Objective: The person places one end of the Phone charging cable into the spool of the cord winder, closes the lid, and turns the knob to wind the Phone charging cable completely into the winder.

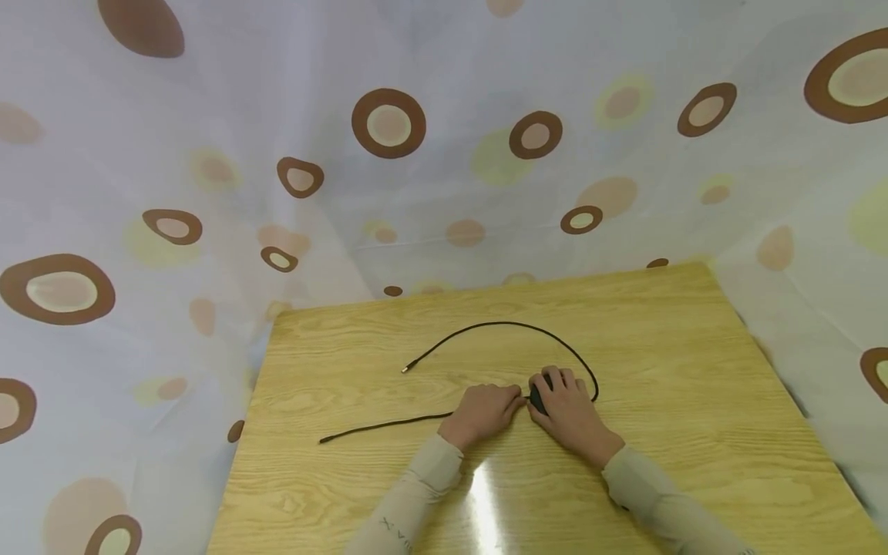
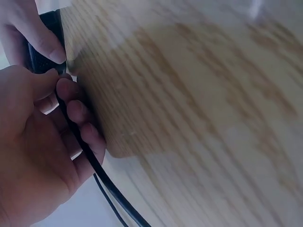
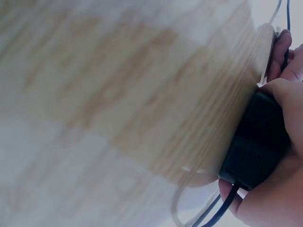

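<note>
A small black power adapter (image 1: 537,401) lies on the wooden table, with a black cable leaving each end. My right hand (image 1: 570,415) grips it from above, fingers and thumb around its sides; the right wrist view shows the adapter's (image 3: 258,137) textured end. Close beside it, my left hand (image 1: 482,414) pinches the left cable (image 1: 388,423) near the adapter. In the left wrist view this cable (image 2: 102,170) runs across the curled fingers. The other cable (image 1: 509,323) arcs behind the hands to a metal-tipped plug (image 1: 408,368). The left cable ends in a small connector (image 1: 324,440).
The wood-grain table (image 1: 659,331) has a bright light reflection (image 1: 483,509) near the front. White sheeting (image 1: 451,185) with brown and beige spots stands behind the table and along its sides.
</note>
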Action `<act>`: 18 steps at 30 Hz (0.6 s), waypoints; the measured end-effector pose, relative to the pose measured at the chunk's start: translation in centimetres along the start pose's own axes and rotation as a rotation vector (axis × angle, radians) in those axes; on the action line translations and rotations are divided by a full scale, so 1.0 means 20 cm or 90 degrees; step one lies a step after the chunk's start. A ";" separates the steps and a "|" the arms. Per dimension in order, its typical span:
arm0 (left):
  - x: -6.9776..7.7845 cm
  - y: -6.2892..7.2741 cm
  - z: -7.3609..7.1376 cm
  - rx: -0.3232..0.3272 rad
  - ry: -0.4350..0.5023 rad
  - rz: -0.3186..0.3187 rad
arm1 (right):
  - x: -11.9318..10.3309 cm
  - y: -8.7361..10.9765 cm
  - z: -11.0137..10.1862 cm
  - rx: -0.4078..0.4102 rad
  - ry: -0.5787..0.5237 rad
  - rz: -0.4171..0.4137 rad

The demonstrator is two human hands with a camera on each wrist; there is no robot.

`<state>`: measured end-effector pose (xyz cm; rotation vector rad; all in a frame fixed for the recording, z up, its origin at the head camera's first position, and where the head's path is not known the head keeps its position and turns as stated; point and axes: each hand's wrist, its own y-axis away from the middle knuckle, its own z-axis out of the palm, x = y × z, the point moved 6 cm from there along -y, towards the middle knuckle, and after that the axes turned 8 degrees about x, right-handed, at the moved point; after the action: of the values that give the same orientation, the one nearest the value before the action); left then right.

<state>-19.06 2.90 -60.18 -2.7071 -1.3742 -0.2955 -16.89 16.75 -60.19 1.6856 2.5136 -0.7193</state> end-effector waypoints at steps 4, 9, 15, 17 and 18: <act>0.00 0.00 -0.02 0.002 -0.002 -0.005 | -0.01 -0.01 -0.01 0.003 0.008 -0.007; 0.00 0.01 -0.02 0.008 -0.001 0.004 | 0.00 0.00 -0.02 -0.005 0.013 -0.001; -0.01 0.03 -0.02 0.004 0.030 0.040 | 0.02 0.02 -0.03 -0.013 0.007 -0.002; -0.03 0.04 -0.02 0.003 0.042 0.045 | 0.05 0.03 -0.04 -0.006 0.003 0.002; -0.03 0.05 -0.02 0.003 0.049 0.049 | 0.06 0.03 -0.05 -0.004 0.002 0.006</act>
<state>-18.77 1.76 -59.85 -2.7064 -1.2464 -0.3849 -16.60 18.36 -59.93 1.6965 2.5068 -0.7073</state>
